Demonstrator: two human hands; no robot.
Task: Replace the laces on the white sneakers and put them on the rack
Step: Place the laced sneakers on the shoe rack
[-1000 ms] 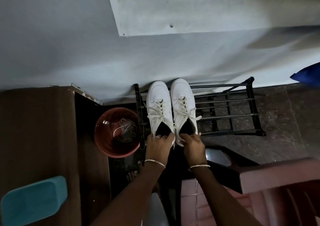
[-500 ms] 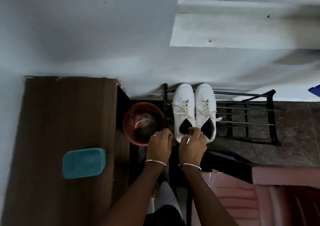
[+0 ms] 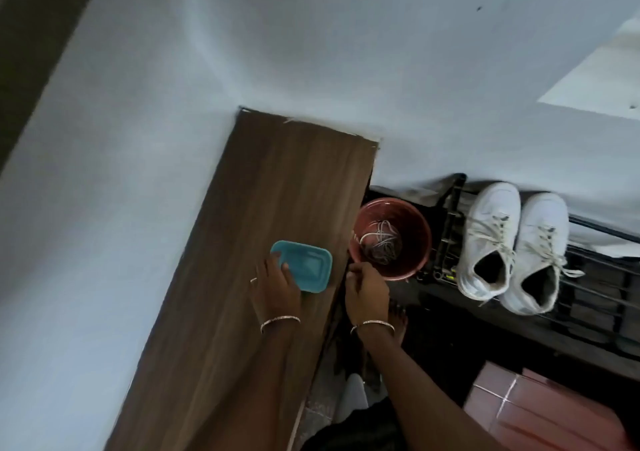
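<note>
Sitting side by side on a black metal shoe rack (image 3: 446, 229) at the right, two white sneakers (image 3: 491, 208) are threaded with off-white laces (image 3: 493, 234), toes toward the wall. Just left of the rack, a reddish bucket (image 3: 417, 243) holds a tangle of loose laces (image 3: 381, 243). The right hand (image 3: 369, 291) hovers at the bucket's near rim, fingers curled; whether it holds anything is unclear. The left hand (image 3: 277, 288) grips the near end of a teal plastic container (image 3: 311, 267) on the wooden worktop (image 3: 277, 180).
</note>
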